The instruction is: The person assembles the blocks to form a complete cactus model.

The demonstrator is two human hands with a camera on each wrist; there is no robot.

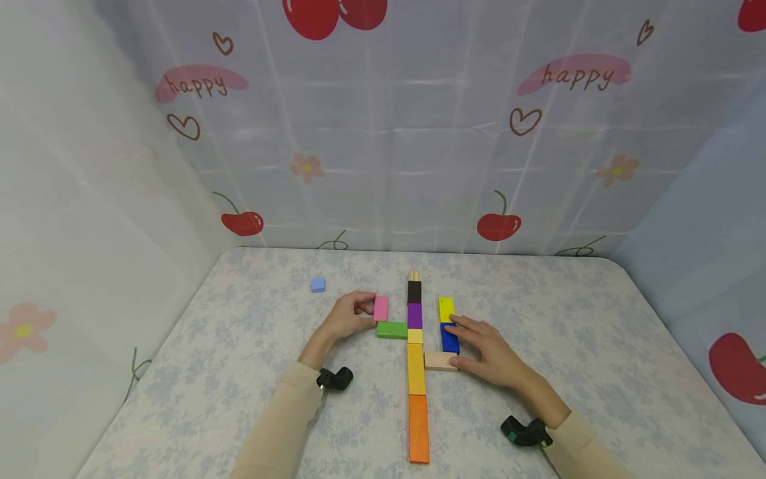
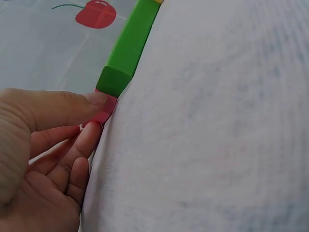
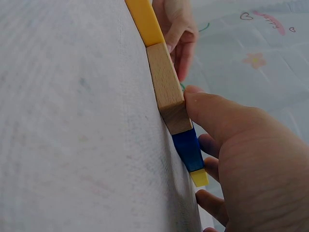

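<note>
My left hand (image 1: 350, 315) is at the pink block (image 1: 381, 309), its thumb and a finger pinching it; the left wrist view shows the thumb on the block's near end. The pink block stands against the green block (image 1: 391, 330). On the other side, my right hand (image 1: 492, 351) has its fingers spread, fingertips on the blue block (image 1: 449, 338) and the thumb touching the plain wooden block (image 1: 440, 361). Beyond the blue block lies a yellow block (image 1: 446, 309). Between both hands runs a column of orange (image 1: 419, 429), amber (image 1: 415, 369), small yellow, purple (image 1: 415, 317) and dark (image 1: 414, 292) blocks.
Thin light wooden sticks or pieces (image 1: 415, 275) lie at the column's far end. A small light-blue block (image 1: 318, 285) sits alone at the far left. The table (image 1: 227, 372) has a pale patterned cover and meets a printed curtain (image 1: 413, 199) behind.
</note>
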